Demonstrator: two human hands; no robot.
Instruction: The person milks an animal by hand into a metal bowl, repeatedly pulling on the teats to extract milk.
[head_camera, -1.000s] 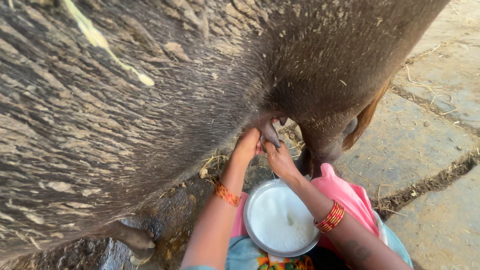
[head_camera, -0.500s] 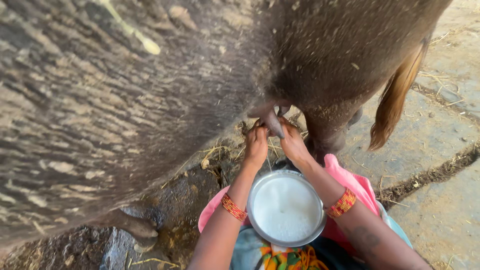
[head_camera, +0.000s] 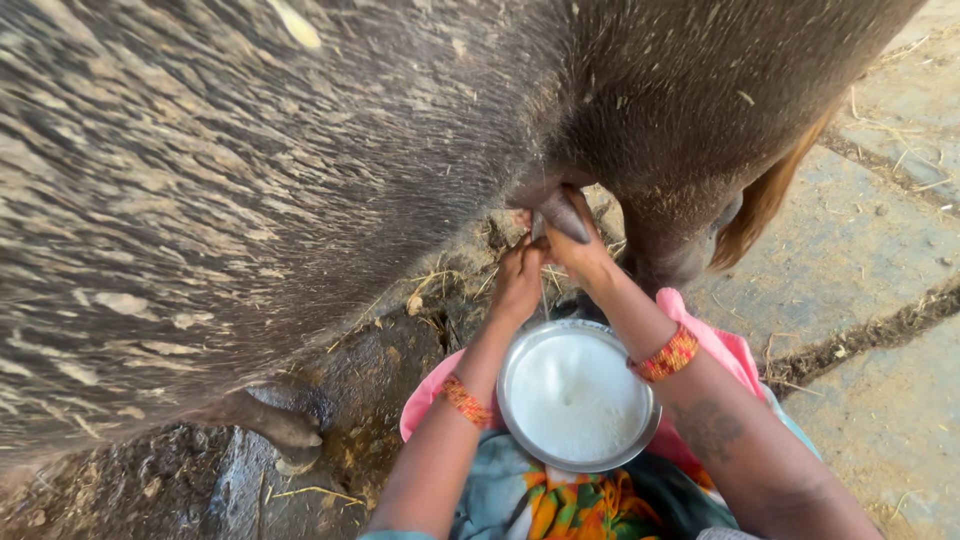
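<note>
Both hands were closed on the animal's teats: the left hand (head_camera: 519, 280) low, the right hand (head_camera: 577, 250) higher. Squeezing straight down over the steel bowl (head_camera: 578, 397) of milk seemed wise, so each jet landed inside.

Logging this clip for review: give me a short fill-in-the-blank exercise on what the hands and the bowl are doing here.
1. Both hands, the left hand and the right hand, grip the animal's ____.
2. The round metal bowl below the hands holds white ____.
3. Each wrist wears red and gold ____.
4. The ground on the right is paved with ____ slabs.

Missing words: teats; milk; bangles; stone
</note>
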